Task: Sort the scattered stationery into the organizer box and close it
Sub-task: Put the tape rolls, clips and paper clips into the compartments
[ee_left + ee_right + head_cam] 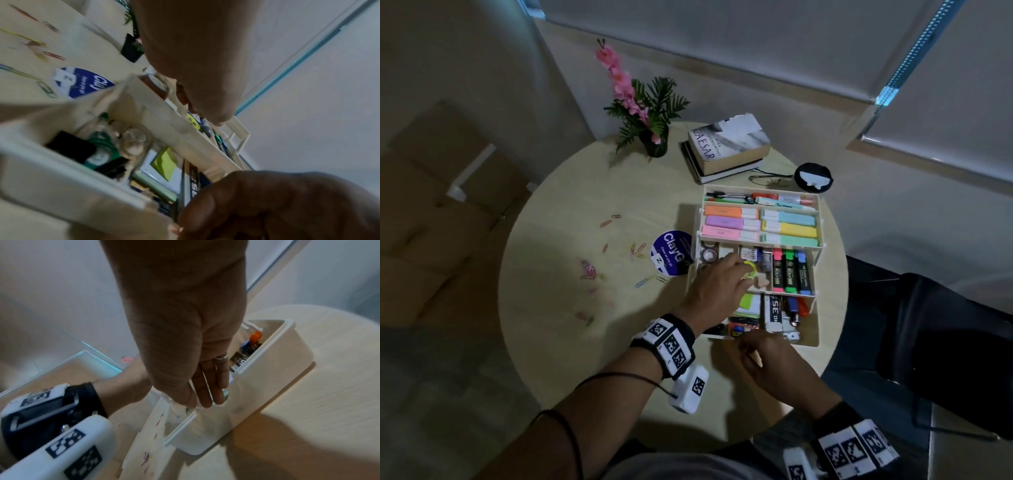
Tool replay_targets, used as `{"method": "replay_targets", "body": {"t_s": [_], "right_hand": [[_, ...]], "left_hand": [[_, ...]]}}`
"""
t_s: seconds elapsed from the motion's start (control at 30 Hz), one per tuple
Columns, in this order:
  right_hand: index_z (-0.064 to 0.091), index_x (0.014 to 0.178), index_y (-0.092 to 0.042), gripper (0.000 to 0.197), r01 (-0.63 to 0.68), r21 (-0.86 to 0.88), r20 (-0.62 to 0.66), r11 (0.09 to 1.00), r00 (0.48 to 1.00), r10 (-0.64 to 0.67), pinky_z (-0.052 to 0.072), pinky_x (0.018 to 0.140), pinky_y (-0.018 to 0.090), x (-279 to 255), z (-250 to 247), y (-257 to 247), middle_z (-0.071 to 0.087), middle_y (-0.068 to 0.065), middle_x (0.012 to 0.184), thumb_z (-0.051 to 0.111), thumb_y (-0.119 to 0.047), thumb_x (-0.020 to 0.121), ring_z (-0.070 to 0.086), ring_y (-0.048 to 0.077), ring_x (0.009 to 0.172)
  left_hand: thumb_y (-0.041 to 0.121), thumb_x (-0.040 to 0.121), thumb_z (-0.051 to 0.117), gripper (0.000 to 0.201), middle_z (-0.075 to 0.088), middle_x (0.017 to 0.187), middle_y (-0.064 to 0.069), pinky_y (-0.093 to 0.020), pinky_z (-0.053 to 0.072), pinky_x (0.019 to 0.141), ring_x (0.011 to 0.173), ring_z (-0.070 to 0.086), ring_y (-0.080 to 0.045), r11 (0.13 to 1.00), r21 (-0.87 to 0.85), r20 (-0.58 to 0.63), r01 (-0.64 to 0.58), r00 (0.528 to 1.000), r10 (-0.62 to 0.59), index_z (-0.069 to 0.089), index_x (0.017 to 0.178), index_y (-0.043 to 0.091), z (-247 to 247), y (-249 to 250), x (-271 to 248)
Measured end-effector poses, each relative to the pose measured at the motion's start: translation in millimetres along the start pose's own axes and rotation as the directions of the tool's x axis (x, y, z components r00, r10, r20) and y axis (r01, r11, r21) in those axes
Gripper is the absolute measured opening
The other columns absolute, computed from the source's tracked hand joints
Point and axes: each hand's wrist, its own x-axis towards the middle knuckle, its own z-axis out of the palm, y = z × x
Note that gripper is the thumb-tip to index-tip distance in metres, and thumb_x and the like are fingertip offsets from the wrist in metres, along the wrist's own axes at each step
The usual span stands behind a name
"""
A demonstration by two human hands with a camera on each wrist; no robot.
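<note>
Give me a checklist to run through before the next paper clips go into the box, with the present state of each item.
1. Organizer box open, tiers spread: ok.
2. Paper clips all collected: not ok, many lie scattered on the table.
3. Left hand free for the next pick: not ok, it reaches into the middle tier and its fingers are at a yellow ring-shaped item.
4. Right hand free: cannot tell, its fingers curl at the box's near edge and any contents are hidden.
5. Room left in the small compartments: cannot tell, the left hand covers them.
</note>
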Motion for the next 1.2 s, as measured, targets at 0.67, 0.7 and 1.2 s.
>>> {"method": "replay_targets", "body": {"t_s": [0.67, 0.7, 1.2], "right_hand": [[0.023, 0.161, -0.004, 0.065, -0.174, 0.137, -0.029, 0.975, 0.983, 0.180, 0.035, 0.123, 0.047, 201.9, 118.1, -111.2, 0.024, 0.023, 0.168, 0.052, -0.022, 0.106, 0.026, 0.041, 0.156], [0.014, 0.164, 0.001, 0.073, -0.222, 0.088, -0.077, 0.971, 0.970, 0.229, 0.022, 0.130, 0.051, 208.6, 128.6, -106.5, 0.011, 0.024, 0.172, 0.050, -0.029, 0.108, 0.008, 0.040, 0.161], [-0.008, 0.167, -0.014, 0.079, -0.317, -0.073, -0.249, 0.946, 0.924, 0.290, -0.009, 0.125, 0.055, 225.5, 162.9, -112.4, -0.021, 0.014, 0.174, 0.039, -0.044, 0.111, -0.021, 0.035, 0.160]], "left_hand": [[0.074, 0.098, 0.032, 0.101, -0.026, 0.171, -0.007, -0.047, 0.000, 0.130, 0.158, -0.023, -0.027, 0.825, 0.378, 0.185, 0.420, 0.839, -0.512, -0.014, 0.164, 0.013, -77.6, -253.3, -232.5], [0.077, 0.097, 0.027, 0.104, -0.032, 0.168, -0.009, -0.049, -0.003, 0.130, 0.156, -0.028, -0.028, 0.817, 0.421, 0.217, 0.394, 0.831, -0.513, -0.020, 0.162, 0.011, -74.7, -255.1, -235.8], [0.089, 0.091, 0.031, 0.120, -0.009, 0.172, -0.020, -0.055, 0.014, 0.129, 0.161, -0.008, -0.034, 0.893, 0.405, 0.222, 0.198, 0.926, -0.306, 0.000, 0.163, -0.001, -86.5, -270.4, -214.2]]}}
